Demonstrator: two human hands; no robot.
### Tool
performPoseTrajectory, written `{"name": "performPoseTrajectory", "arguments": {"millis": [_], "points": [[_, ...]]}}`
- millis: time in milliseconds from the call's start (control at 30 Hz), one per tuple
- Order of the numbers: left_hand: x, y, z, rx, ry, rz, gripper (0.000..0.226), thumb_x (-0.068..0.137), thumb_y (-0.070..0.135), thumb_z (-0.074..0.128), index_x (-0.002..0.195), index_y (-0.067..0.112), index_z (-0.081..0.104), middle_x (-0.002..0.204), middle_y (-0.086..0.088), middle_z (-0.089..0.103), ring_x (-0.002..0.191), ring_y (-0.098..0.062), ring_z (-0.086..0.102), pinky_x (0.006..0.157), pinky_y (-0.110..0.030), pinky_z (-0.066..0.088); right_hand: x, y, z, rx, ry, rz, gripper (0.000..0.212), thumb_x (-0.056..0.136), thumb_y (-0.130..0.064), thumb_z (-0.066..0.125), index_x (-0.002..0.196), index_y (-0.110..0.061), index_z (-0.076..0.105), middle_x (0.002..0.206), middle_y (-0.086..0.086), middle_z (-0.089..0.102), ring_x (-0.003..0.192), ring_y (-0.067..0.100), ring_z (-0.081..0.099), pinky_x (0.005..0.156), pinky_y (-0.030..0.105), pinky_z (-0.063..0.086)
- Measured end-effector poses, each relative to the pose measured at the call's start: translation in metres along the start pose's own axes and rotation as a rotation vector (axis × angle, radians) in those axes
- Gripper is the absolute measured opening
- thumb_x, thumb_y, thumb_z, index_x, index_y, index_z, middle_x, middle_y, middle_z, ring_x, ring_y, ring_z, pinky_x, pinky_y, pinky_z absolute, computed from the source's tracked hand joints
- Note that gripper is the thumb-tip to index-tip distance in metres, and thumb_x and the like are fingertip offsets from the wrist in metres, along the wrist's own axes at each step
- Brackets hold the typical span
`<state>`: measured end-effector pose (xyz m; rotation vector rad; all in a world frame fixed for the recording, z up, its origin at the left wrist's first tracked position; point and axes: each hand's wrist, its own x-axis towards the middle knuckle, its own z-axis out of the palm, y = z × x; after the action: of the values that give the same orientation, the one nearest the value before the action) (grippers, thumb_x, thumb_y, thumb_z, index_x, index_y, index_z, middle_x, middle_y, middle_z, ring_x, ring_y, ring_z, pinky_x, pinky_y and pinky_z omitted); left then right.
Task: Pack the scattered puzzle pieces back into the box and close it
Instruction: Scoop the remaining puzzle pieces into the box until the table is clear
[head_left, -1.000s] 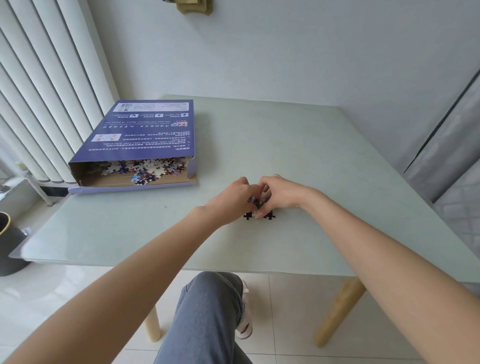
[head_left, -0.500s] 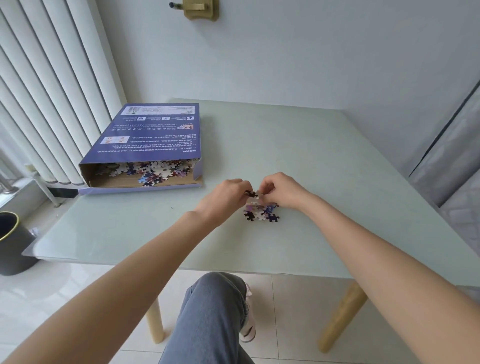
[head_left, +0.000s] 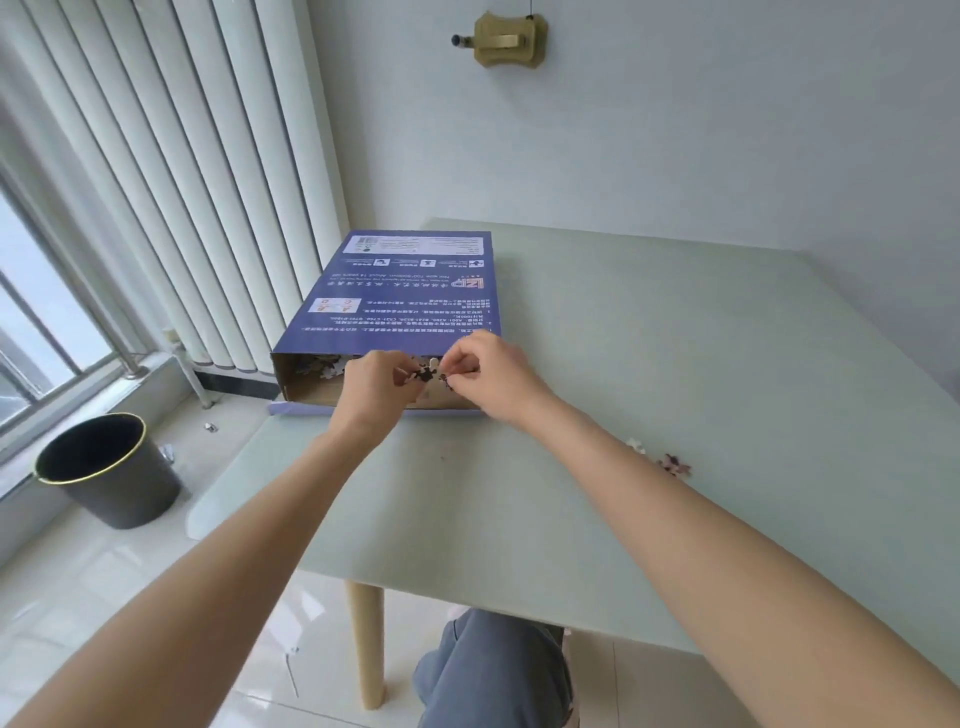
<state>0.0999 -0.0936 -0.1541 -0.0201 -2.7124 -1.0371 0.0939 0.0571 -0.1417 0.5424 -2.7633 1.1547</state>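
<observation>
A flat blue puzzle box (head_left: 410, 291) lies on the pale green table (head_left: 675, 364), its open end facing me with loose pieces inside. My left hand (head_left: 376, 387) and my right hand (head_left: 488, 371) together pinch a small clump of puzzle pieces (head_left: 430, 371) right at the box's open mouth. A few scattered pieces (head_left: 670, 460) stay on the table to the right, partly hidden by my right forearm.
A black waste bin (head_left: 106, 473) stands on the floor at the left, below the white vertical blinds (head_left: 171, 182). Small scraps lie on the floor near it. The table's near edge and a wooden leg (head_left: 366, 644) are below my arms.
Both hands lifted a clump of pieces from the table's middle and carried it left to the box's open end. A few pieces stayed behind on the table. The view turned left.
</observation>
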Motion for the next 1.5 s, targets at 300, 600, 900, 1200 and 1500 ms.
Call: {"name": "performPoseTrajectory", "arguments": {"millis": [300, 600, 900, 1200, 1500], "points": [[-0.007, -0.004, 0.011, 0.209, 0.031, 0.081, 0.023, 0.089, 0.013, 0.056, 0.11, 0.012, 0.065, 0.116, -0.009, 0.056, 0.11, -0.03, 0.05, 0.087, -0.035, 0.037, -0.036, 0.015, -0.012, -0.103, 0.092, 0.009, 0.031, 0.088, 0.0, 0.047, 0.112, -0.008, 0.066, 0.117, 0.006, 0.065, 0.11, 0.02, 0.059, 0.1, 0.027, 0.041], [-0.045, 0.062, 0.051, 0.048, -0.213, 0.379, 0.023, 0.09, 0.014, 0.055, 0.112, 0.009, 0.061, 0.113, -0.01, 0.057, 0.107, -0.026, 0.055, 0.088, -0.026, 0.037, -0.109, 0.061, -0.076, -0.328, -0.063, 0.5, 0.053, 0.094, -0.034, 0.049, 0.141, -0.011, 0.037, 0.147, 0.01, 0.037, 0.136, 0.023, 0.034, 0.106, 0.029, 0.028], [-0.066, 0.089, 0.102, 0.144, -0.622, 0.389, 0.056, 0.096, 0.033, 0.046, 0.145, 0.012, 0.028, 0.153, -0.003, 0.027, 0.145, -0.022, 0.014, 0.113, -0.027, 0.013, -0.154, 0.059, -0.083, -0.121, -0.136, 0.38, 0.07, 0.078, -0.024, 0.074, 0.14, -0.018, 0.041, 0.139, 0.002, 0.047, 0.126, 0.017, 0.045, 0.095, 0.013, 0.029], [-0.059, 0.084, 0.095, 0.097, -0.666, 0.376, 0.071, 0.074, 0.033, 0.076, 0.137, 0.021, 0.045, 0.13, -0.005, 0.042, 0.121, -0.023, 0.037, 0.099, -0.024, 0.029, -0.136, 0.077, -0.089, -0.037, -0.168, 0.472, 0.06, 0.061, -0.01, 0.085, 0.116, -0.017, 0.06, 0.103, 0.003, 0.053, 0.085, 0.015, 0.056, 0.076, 0.021, 0.04], [-0.053, 0.103, 0.095, 0.106, -0.709, 0.32, 0.046, 0.07, 0.019, 0.078, 0.112, 0.016, 0.059, 0.099, -0.004, 0.05, 0.088, -0.017, 0.047, 0.073, -0.025, 0.036, -0.113, 0.073, -0.094, -0.157, -0.33, 0.467, 0.039, 0.062, -0.013, 0.085, 0.093, -0.018, 0.061, 0.1, 0.003, 0.063, 0.095, 0.02, 0.059, 0.084, 0.031, 0.046]]}}
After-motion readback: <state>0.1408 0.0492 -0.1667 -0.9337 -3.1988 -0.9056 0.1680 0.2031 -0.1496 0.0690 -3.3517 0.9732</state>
